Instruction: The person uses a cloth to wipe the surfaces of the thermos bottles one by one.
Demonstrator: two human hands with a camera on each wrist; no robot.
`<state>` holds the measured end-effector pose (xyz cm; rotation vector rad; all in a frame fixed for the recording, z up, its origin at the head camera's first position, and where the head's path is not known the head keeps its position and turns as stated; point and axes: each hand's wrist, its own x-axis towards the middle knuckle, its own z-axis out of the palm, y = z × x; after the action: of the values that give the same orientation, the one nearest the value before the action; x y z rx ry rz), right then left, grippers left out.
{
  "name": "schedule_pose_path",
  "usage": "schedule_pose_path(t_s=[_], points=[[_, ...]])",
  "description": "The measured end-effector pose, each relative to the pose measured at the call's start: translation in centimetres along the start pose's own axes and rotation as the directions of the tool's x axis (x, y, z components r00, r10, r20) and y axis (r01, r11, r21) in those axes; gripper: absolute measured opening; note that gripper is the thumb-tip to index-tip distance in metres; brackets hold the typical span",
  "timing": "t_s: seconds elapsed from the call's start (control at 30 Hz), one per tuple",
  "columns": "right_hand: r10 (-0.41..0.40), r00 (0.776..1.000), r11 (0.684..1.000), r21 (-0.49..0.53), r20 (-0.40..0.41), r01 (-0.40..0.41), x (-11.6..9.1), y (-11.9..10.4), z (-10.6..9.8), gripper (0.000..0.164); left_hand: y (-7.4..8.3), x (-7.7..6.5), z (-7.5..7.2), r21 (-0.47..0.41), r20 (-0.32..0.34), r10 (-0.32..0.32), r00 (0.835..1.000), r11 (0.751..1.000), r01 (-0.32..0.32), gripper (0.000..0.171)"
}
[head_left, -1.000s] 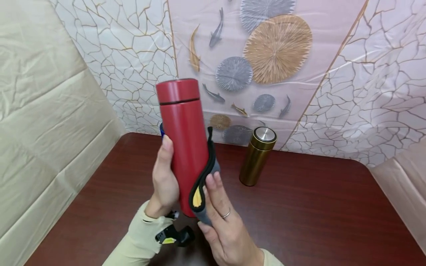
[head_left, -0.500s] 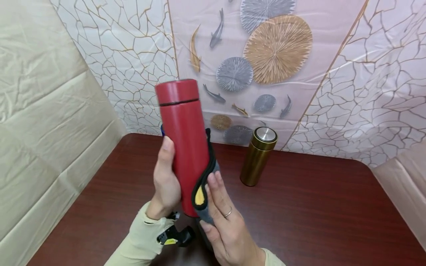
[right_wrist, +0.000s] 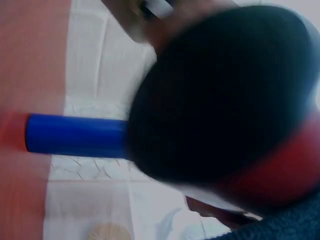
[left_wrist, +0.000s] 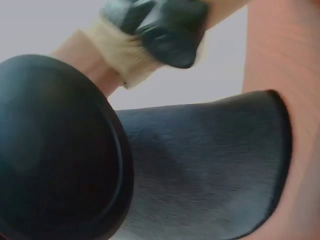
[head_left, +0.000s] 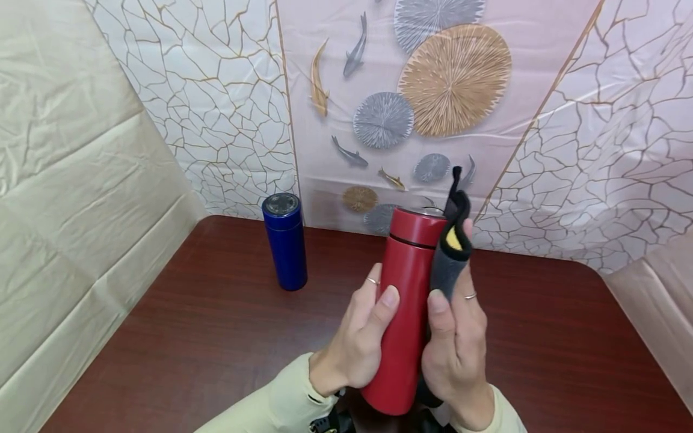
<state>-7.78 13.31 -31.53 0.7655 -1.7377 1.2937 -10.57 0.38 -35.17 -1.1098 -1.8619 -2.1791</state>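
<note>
Left hand (head_left: pixel 360 334) fingers grip the red bottle (head_left: pixel 406 282), tilted, base lifted off the counter (head_left: pixel 216 349); presumably anchoring it. Right hand (head_left: pixel 457 343) fingers pinch the grey cloth (head_left: pixel 448 270) against the bottle's right side, likely so the cloth's loose, folded edge stays controlled. Blue bottle (head_left: pixel 286 252) stands back left, well apart, so presumably no interference.

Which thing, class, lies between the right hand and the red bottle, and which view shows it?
The grey cloth, held in the right hand at the red bottle's side. The head view shows this.
</note>
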Motion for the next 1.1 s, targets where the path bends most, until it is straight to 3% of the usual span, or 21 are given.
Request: schedule_pose_path(t_s=[0.2,0.33,0.47,0.6,0.73,0.9,1.1], points=[[0.006,1.000,1.000,-0.016,-0.014,-0.006,0.1,0.3,-0.3,0.059,0.1,0.0,0.1,-0.002,0.018,-0.027,0.999,1.000,0.027,0.034],[-0.051,0.999,0.999,-0.015,0.003,0.051,-0.5,0.4,0.6,0.057,0.6,0.3,-0.4,0.013,-0.047,-0.036,0.998,0.999,0.037,0.035],[-0.125,0.989,0.992,-0.016,0.074,0.126,-1.7,0.4,2.3,0.056,1.8,0.9,-1.7,-0.001,-0.149,-0.019,0.989,1.000,0.019,0.039],[-0.209,0.963,0.977,-0.014,0.168,0.214,-3.2,0.3,3.9,0.053,3.3,1.5,-3.8,-0.036,-0.257,-0.014,0.966,0.999,0.004,0.045],[-0.291,0.924,0.950,-0.042,0.248,0.310,-4.3,0.4,5.0,0.052,4.5,1.5,-6.1,-0.022,-0.369,-0.021,0.929,1.000,0.014,0.048],[-0.307,0.898,0.942,-0.029,0.314,0.333,-5.2,0.2,5.6,0.052,5.2,1.3,-8.0,0.016,-0.414,-0.020,0.910,0.999,0.029,0.049],[-0.315,0.891,0.935,-0.052,0.328,0.350,-5.5,0.0,5.8,0.052,5.2,1.4,-8.5,0.002,-0.455,-0.033,0.890,0.999,0.038,0.050]])
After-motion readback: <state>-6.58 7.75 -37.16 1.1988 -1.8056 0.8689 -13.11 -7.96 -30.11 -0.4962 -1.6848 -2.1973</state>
